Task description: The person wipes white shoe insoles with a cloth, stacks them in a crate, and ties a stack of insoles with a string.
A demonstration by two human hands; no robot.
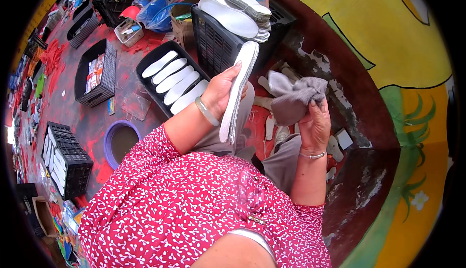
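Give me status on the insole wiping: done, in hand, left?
Looks done: a row of white insoles lies in the flat black tray. In hand: left hand holds one insole on edge; right hand grips a grey cloth. Probably left: the stack on the black crate.

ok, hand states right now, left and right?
Left hand: closed on a white shoe sole, held on edge.
Right hand: closed on a grey cloth.
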